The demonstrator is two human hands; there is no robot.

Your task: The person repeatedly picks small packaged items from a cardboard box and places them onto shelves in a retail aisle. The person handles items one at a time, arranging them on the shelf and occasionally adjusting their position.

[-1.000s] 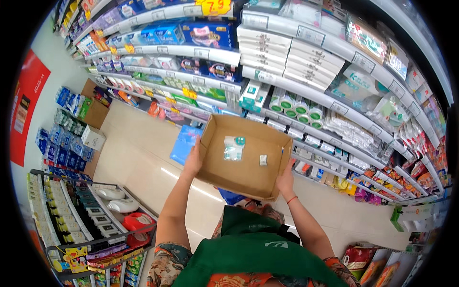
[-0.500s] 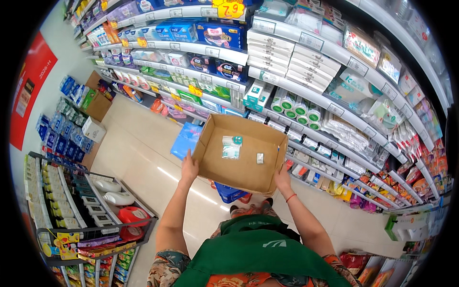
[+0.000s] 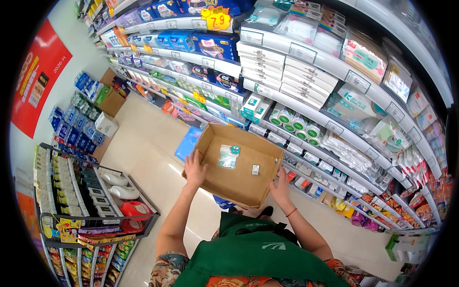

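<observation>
I hold a shallow cardboard box in front of my green apron. Inside it lie a small clear packet with teal print and a smaller white item. My left hand grips the box's left rim, fingers curled over it and slightly spread. My right hand grips the right side near the lower corner. A blue plastic item shows just behind the box on the left, and another is partly hidden below it.
Curved-looking shelves of packaged goods fill the top and right. A grey wire rack of bottles and snacks stands at lower left. Stacked packs and cartons line the wall by a red poster. Pale tiled floor lies between.
The box sits lower in the picture than half a second ago. My left hand's fingers reach further over the rim, and the shelves and wall have shifted slightly in view.
</observation>
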